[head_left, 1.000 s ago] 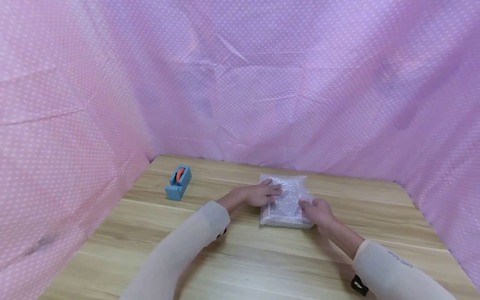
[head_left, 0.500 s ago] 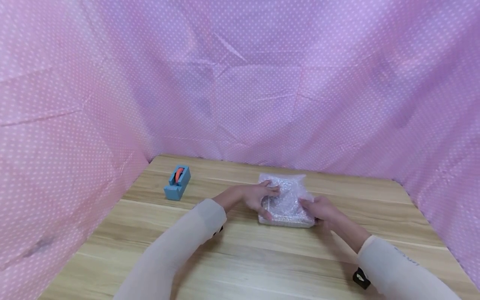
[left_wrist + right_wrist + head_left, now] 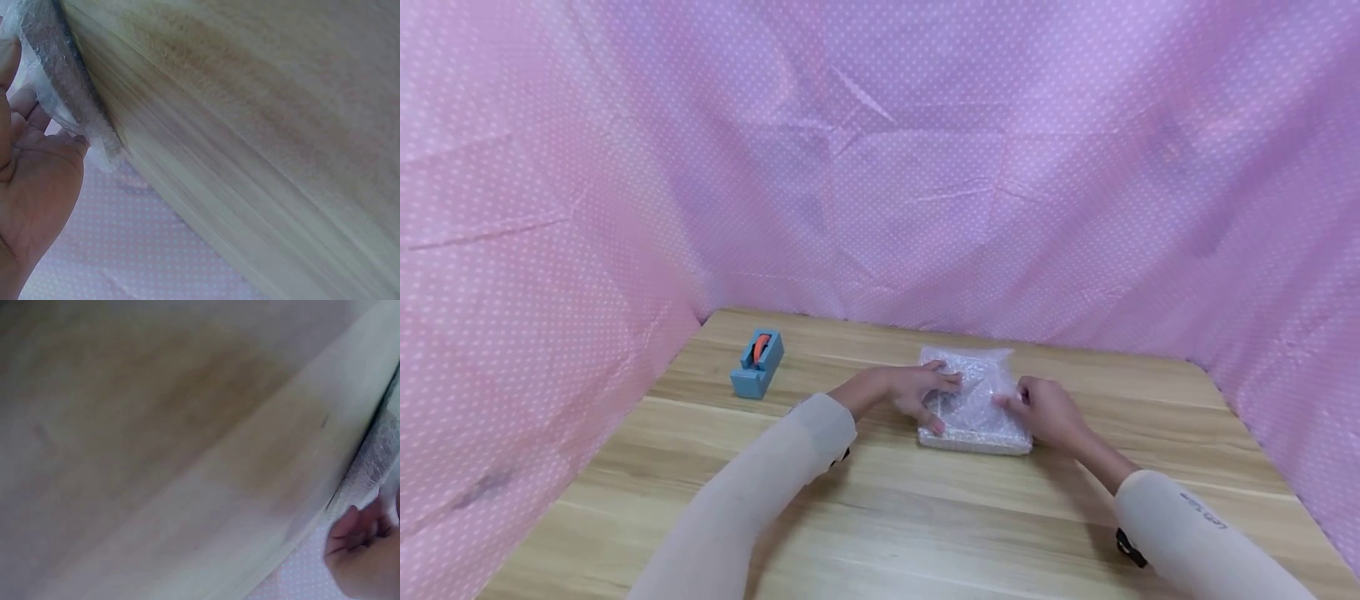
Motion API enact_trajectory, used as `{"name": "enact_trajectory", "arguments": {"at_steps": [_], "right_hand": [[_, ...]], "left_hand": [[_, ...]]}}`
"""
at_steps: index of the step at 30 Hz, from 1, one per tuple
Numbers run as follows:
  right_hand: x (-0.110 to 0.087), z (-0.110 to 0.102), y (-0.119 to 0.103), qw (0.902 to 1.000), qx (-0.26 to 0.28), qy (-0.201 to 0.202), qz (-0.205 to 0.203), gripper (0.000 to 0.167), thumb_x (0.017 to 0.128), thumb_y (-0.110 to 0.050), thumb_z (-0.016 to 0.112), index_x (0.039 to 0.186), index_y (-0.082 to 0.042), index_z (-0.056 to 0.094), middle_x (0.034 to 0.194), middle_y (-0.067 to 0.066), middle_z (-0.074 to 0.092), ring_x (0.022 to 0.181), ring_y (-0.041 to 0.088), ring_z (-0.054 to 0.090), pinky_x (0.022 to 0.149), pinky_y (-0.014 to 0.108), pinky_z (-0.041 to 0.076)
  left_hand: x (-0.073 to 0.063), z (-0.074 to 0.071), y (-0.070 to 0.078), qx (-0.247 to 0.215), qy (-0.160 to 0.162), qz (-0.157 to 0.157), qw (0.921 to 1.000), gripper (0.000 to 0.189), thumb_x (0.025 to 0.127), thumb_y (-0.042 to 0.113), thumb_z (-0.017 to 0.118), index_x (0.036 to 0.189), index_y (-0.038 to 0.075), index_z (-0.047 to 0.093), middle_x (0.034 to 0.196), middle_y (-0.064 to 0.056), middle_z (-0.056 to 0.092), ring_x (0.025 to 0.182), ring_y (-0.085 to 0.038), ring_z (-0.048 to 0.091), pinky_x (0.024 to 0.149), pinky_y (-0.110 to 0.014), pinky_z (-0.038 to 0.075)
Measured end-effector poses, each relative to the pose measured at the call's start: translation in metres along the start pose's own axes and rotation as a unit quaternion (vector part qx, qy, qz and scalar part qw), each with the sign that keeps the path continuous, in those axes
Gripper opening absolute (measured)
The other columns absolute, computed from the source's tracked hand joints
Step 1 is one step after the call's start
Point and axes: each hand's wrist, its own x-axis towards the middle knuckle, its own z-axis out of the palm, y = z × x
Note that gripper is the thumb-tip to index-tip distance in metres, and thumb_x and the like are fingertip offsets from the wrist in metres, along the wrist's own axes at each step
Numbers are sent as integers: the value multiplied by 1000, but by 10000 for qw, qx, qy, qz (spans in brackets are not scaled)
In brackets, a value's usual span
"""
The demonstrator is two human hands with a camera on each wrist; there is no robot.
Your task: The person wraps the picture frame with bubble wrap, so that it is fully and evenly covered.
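A flat, boxy package in clear bubble wrap [image 3: 977,417] lies on the wooden table. My left hand [image 3: 913,392] rests on its left part with fingers spread, the thumb near the front edge. In the left wrist view, the wrapped edge [image 3: 69,81] stands beside the palm and fingers of that hand [image 3: 44,181]. At the package's right side, my right hand [image 3: 1048,412] has its fingers curled and its thumb out over the wrap, pinching it there. The right wrist view shows the curled fingers of the right hand [image 3: 365,547] close by the wrapped side [image 3: 378,450].
A blue tape dispenser [image 3: 757,364] with an orange roll [image 3: 760,347] stands at the back left of the wooden table [image 3: 925,525]. Pink dotted cloth [image 3: 880,183] hangs behind the table and along its sides.
The left thumb has spread down toward the package's front edge. My right hand dipped to the package's side, then came back up, its fingers now curled more tightly. The package has hardly moved.
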Motion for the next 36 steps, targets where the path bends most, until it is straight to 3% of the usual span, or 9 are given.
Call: {"name": "enact_trajectory", "arguments": {"at_steps": [3,6,8,11,16,21,25,30,36], "right_hand": [[3,3,4,9999,-75,-32,121,46,90,-41,79,91,-2,56,76,10,56,68,24,51,58,38,45],[9,2,8,9994,-330,-64,-110,69,87,-46,80,125,5,53,112,26,60,98,40,57,82,56,51],[16,0,11,9966,-521,-217,-600,81,89,-46,78,144,3,46,139,31,50,124,49,47,101,68,39],[27,-3,17,9848,-694,-680,-1438,80,95,-42,72,154,-1,39,157,30,36,143,54,29,112,76,21],[37,-5,27,9646,-659,-1288,-2205,63,100,-31,64,149,3,47,155,29,41,144,53,32,115,74,18],[41,-3,31,9569,-694,-1268,-2519,59,101,-31,62,147,4,50,149,28,48,140,50,41,114,69,29],[45,-1,31,9566,-672,-1255,-2544,60,101,-33,63,147,3,49,149,25,50,140,46,43,116,64,31],[47,0,30,9623,-690,-1286,-2297,63,100,-34,65,148,2,49,148,24,51,139,45,45,116,61,32],[48,1,31,9645,-835,-1314,-2133,63,100,-38,64,148,1,50,148,23,52,139,45,44,116,62,32]], "left_hand": [[-1,0,-2,-20,36,17,10000,88,90,46,76,161,18,33,171,5,12,157,-25,-7,126,-49,2],[-1,1,-3,5,60,-31,10000,88,89,47,77,161,19,34,170,6,13,157,-25,-6,126,-49,4],[-1,1,-4,40,71,-78,9999,89,89,48,77,161,20,34,170,8,13,157,-24,-6,126,-49,4],[-1,2,-4,9,88,-86,9999,89,88,50,77,161,21,35,170,8,14,157,-24,-6,126,-48,5],[0,2,-1,-114,64,118,9998,87,89,47,77,160,18,36,170,3,15,158,-27,-5,126,-50,4],[-2,0,-3,-12,153,62,9999,90,87,51,78,160,19,37,170,4,16,158,-27,-2,126,-52,6],[-6,1,-4,327,403,193,9985,91,86,57,76,158,16,40,170,-2,21,157,-31,5,126,-50,8],[-13,8,1,906,774,507,9916,84,93,59,67,156,9,43,165,-14,30,154,-38,18,126,-47,12],[-9,25,9,1055,1373,265,9845,84,94,62,62,154,6,45,161,-17,37,150,-37,29,125,-44,20]]}}
